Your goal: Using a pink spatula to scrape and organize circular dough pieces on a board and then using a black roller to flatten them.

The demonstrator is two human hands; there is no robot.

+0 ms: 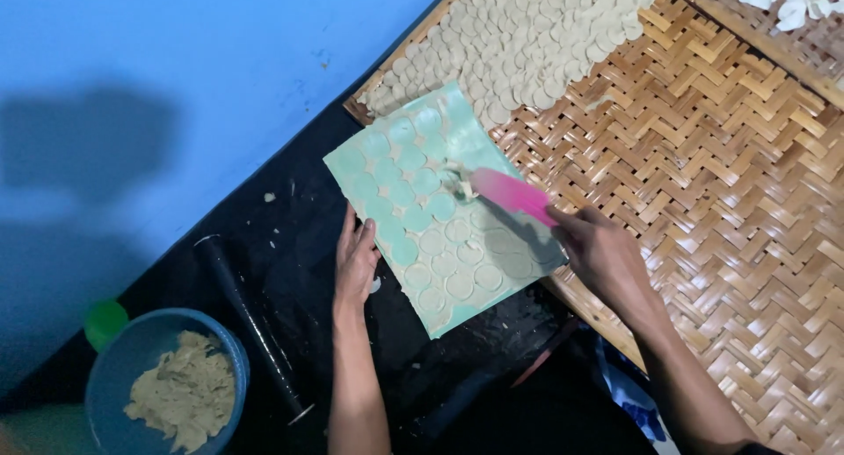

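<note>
My right hand [607, 253] is closed around a pink scraper [514, 196], whose far end sits on the green sheet [400, 160] with a scrap of dough at its tip. My left hand [356, 262] lies open and flat, fingers spread, pressing the sheet's near edge and gripping nothing. The sheet lies partly on the black table [290, 235] and partly over the rim of the woven tray [703, 182], and it is covered in cut dough rounds [444, 262]. A heap of finished rounds [519, 33] sits at the tray's far end. I judge the thin rounds could tear or fold if the scraper digs in steeply, and the sheet could slide off the tray rim if my left hand eases. A rolling pin [251, 323] and a bowl [114, 376] of dough stand left, well apart.
</note>
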